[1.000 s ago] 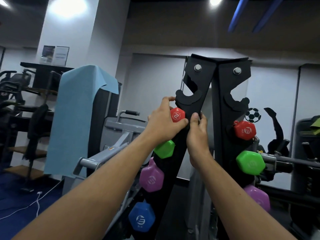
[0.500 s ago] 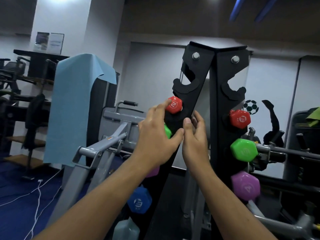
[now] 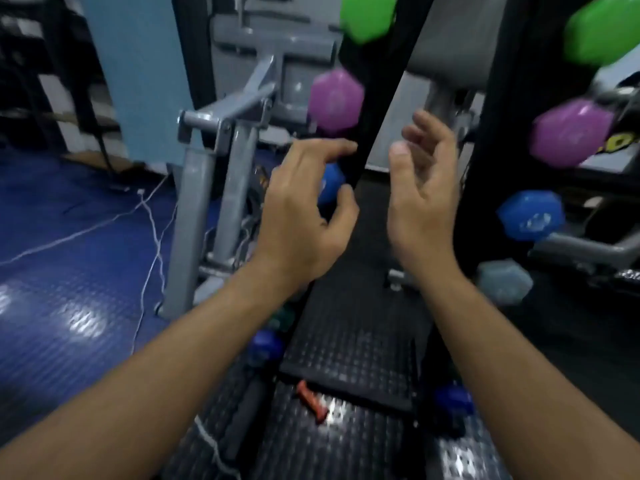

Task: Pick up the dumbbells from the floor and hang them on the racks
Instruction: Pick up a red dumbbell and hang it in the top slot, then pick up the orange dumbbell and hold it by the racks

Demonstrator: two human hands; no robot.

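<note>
The black dumbbell rack (image 3: pixel 374 81) rises in front of me, blurred by head motion. On it hang a green dumbbell (image 3: pixel 367 15), a purple dumbbell (image 3: pixel 334 98) and a blue dumbbell (image 3: pixel 530 214), each showing an end on both sides. Near the rack's foot sit a pale grey dumbbell (image 3: pixel 504 280) and a dark blue dumbbell (image 3: pixel 265 344). My left hand (image 3: pixel 304 206) and my right hand (image 3: pixel 422 195) hover empty before the rack, fingers loosely spread.
A black studded mat (image 3: pixel 353 348) lies under the rack with a small red object (image 3: pixel 311 401) on it. A grey machine frame (image 3: pixel 221 188) stands to the left. White cables (image 3: pixel 152 216) cross the blue floor (image 3: pixel 69 271). A light blue cloth (image 3: pixel 138 74) hangs behind.
Both hands came off the red dumbbell at the top of the rack and dropped lower. The view swung down from the rack's top toward its base and the floor.
</note>
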